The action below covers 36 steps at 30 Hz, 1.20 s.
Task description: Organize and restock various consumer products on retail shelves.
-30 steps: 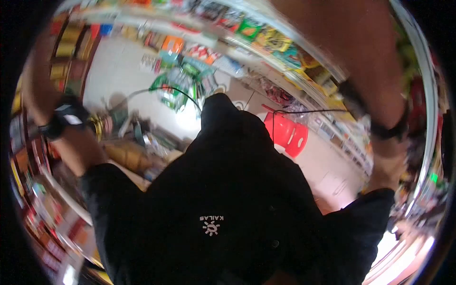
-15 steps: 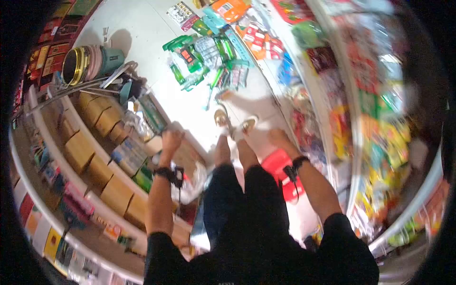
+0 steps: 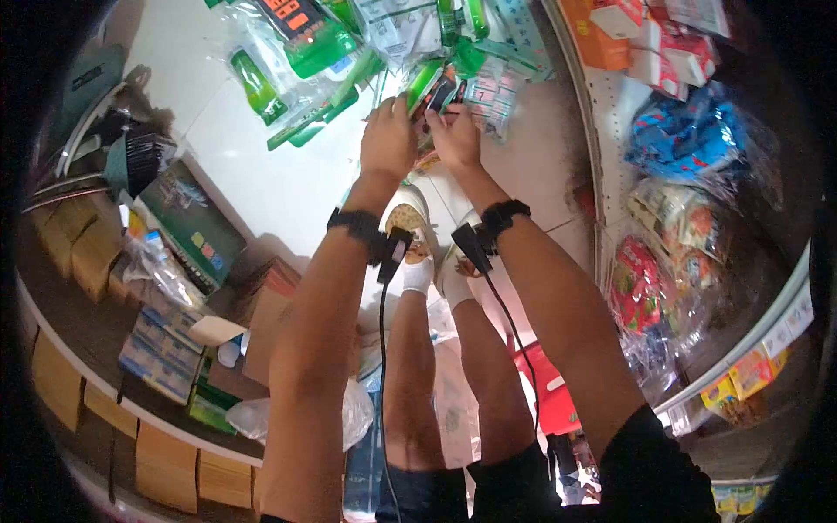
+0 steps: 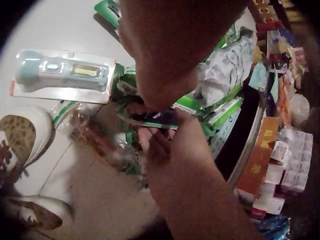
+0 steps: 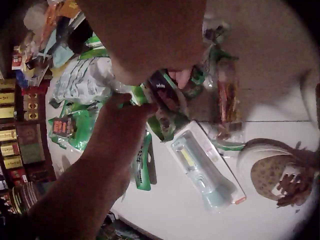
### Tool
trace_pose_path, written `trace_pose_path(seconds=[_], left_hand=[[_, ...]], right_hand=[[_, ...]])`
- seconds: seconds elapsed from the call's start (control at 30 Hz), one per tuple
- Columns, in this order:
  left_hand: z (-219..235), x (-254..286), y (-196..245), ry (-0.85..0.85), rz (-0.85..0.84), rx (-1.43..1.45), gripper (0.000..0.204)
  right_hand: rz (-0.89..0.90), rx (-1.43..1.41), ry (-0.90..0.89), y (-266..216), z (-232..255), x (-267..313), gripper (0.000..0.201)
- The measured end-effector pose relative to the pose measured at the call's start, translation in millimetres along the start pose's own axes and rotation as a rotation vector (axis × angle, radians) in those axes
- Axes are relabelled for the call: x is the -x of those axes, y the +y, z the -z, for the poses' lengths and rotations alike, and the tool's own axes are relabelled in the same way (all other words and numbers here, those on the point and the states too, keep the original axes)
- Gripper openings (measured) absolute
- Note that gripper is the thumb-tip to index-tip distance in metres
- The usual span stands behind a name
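Note:
Both hands meet at a small dark packet (image 5: 164, 91) with green edges, among plastic-wrapped goods on the floor. My right hand (image 3: 455, 139) pinches it, thumb on top and fingertips underneath in the left wrist view. My left hand (image 3: 389, 139) grips the packet's other side, its fingertips partly hidden. A pale blue flashlight (image 4: 62, 72) in a clear-fronted card pack lies close by. Beside the hands is a clear bag with reddish-brown contents (image 5: 227, 97). Several green-and-clear packages (image 3: 327, 44) spread beyond the left hand.
Shoes (image 3: 406, 213) stand on the tiled floor just behind the hands. Shelves with cardboard boxes (image 3: 166, 462) run along the left. To the right, a low shelf holds bagged goods (image 3: 689, 131). A red plastic stool (image 3: 549, 388) sits near the right leg.
The view has tipped down and come closer to the floor pile. Both hands, earlier apart at the sides, have reached forward, come together and taken hold of the dark packet.

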<state>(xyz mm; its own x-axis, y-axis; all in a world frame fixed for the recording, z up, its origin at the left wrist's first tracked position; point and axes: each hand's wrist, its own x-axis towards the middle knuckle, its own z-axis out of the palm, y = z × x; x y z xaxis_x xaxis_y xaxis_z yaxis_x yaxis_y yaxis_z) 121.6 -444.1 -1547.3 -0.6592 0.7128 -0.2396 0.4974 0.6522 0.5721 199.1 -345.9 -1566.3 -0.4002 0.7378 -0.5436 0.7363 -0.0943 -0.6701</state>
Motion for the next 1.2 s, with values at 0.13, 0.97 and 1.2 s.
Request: trace_pose_path(seconds=[0.13, 0.97, 1.2], left_hand=[[-15.5, -23.3, -13.2, -0.126, 0.158, 0.077, 0.049], [202.6, 93.0, 117.3, -0.315, 0.545, 2.124, 0.073], [178.3, 99.4, 109.6, -0.296, 0.596, 2.009, 0.06]], right_hand=[[0.007, 0.122, 0.096, 9.1, -16.7, -21.3, 0.032], [-0.178, -0.65, -0.034, -107.4, 177.4, 122.3, 0.041], [-0.152, -0.568, -0.081, -84.9, 164.9, 119.6, 0.04]])
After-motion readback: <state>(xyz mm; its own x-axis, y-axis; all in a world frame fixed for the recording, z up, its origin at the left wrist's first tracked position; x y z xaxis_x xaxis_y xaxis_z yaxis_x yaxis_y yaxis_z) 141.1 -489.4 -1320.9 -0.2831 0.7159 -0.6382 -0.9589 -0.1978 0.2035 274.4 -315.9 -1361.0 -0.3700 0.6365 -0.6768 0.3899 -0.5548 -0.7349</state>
